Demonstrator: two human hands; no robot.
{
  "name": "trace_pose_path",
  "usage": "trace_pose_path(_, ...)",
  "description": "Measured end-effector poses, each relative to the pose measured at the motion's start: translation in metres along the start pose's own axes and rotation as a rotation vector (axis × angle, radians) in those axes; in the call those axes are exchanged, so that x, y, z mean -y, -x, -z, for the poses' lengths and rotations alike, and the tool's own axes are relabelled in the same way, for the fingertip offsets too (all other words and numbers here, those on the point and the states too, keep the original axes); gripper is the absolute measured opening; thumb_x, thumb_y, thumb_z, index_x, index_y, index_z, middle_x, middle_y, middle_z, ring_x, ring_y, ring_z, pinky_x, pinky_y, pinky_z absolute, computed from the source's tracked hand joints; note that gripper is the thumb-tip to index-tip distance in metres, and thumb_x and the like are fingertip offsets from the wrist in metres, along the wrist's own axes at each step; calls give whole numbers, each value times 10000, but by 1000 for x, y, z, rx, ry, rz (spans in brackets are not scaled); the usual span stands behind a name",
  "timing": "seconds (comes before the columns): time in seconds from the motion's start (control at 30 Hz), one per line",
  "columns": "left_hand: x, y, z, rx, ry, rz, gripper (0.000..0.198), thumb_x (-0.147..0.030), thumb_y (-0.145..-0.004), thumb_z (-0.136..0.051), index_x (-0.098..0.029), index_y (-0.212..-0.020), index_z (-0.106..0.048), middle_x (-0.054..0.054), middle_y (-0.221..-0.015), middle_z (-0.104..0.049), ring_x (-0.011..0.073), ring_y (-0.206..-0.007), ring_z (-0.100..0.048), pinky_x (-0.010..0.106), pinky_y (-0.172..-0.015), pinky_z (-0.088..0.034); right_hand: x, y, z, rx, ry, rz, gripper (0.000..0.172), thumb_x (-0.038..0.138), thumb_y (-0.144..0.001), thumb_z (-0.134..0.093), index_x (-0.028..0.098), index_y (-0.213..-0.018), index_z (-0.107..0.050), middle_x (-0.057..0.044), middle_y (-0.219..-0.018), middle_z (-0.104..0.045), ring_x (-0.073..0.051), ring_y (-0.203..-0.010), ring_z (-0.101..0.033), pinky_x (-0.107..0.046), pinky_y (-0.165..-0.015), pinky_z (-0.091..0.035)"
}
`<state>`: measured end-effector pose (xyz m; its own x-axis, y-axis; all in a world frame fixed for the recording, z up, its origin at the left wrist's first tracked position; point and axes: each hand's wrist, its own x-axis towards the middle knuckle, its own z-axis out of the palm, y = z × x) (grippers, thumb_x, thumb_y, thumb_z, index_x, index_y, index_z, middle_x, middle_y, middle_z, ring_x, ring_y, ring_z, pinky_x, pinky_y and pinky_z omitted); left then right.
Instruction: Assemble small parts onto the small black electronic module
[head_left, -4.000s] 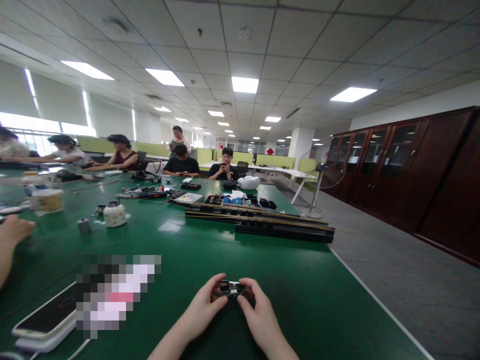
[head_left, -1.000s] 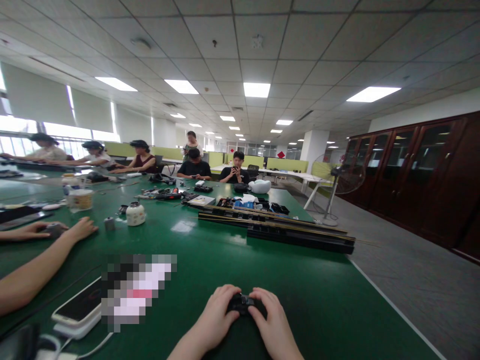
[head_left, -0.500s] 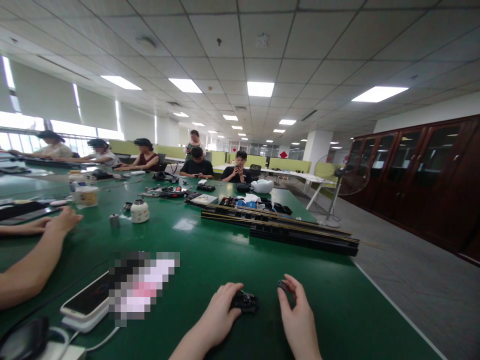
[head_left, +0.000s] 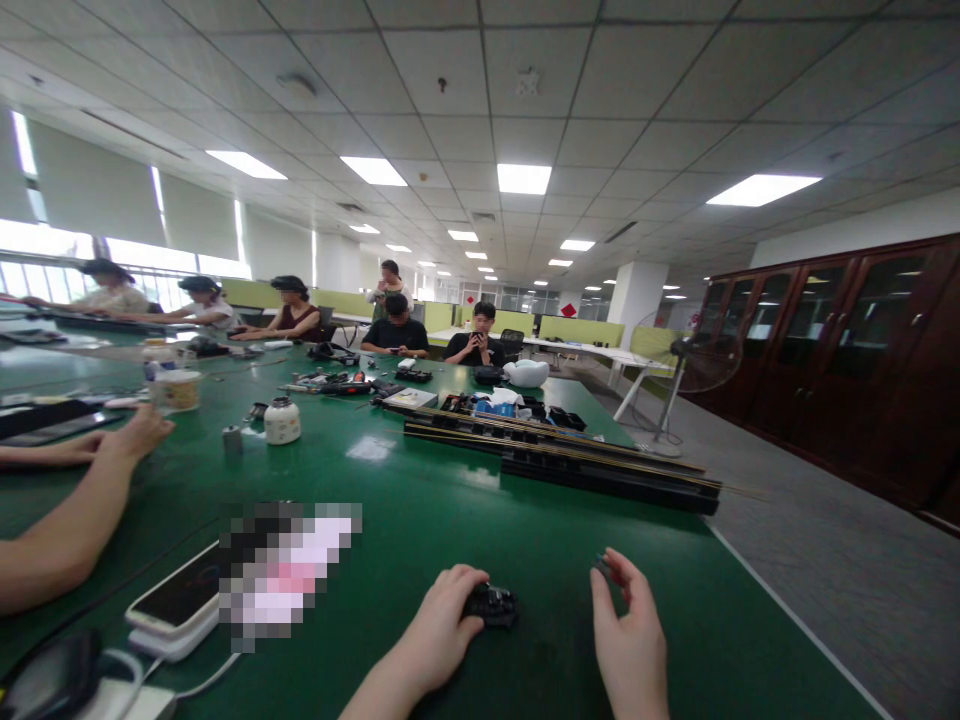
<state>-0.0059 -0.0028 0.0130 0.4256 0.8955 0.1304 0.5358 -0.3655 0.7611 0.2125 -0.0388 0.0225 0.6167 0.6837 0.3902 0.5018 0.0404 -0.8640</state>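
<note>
My left hand (head_left: 439,630) rests on the green table (head_left: 420,500) near its front edge, fingers curled around a small black device (head_left: 491,604) that sits on the table surface. My right hand (head_left: 630,640) hovers a little to the right of it, thumb and forefinger pinched on a tiny dark part (head_left: 602,562) held above the table. A gap of green table separates the two hands.
A phone on a white pad (head_left: 176,605) lies at the left, beside a blurred patch. Another person's arm (head_left: 67,520) reaches in from the left. Long black rails (head_left: 570,462) cross the table's middle; a white jar (head_left: 283,420) and seated people lie farther back.
Both hands were together on the black device; my right hand has come away to the right with a tiny dark part pinched in it. The left hand stays on the device.
</note>
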Motion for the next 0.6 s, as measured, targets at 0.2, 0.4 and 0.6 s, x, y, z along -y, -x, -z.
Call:
trace_pose_path(0.2, 3, -2, -3, -2, -7, 3, 525, -115, -657, -488, -166, -1180, -499, 80, -1206, -531, 202, -1130, -447, 304, -1011, -289, 4, 4, -2, 155, 63, 59, 348, 455, -723, -521, 213, -955, -616, -75, -998, -642, -250, -964, -574, -371, -843, -450)
trace_pose_path(0.4, 1, -2, -4, -8, -10, -26, 486, -89, -642, -471, -185, -1114, -536, 61, -1167, -552, 193, -1096, -465, 293, -986, -313, 10, 21, -16, 508, 96, 161, 219, 312, -704, -550, 231, -869, -669, -37, -927, -670, -218, -938, -592, -326, -861, -440)
trace_pose_path(0.6, 2, -2, -5, -24, -23, -40, 441, -109, -663, -480, -203, -1089, -548, 55, -1144, -572, 202, -1061, -484, 310, -948, -344, 23, 33, -25, 628, 15, 255, 213, 235, -723, -535, 236, -893, -665, -45, -943, -657, -213, -941, -578, -333, -874, -424)
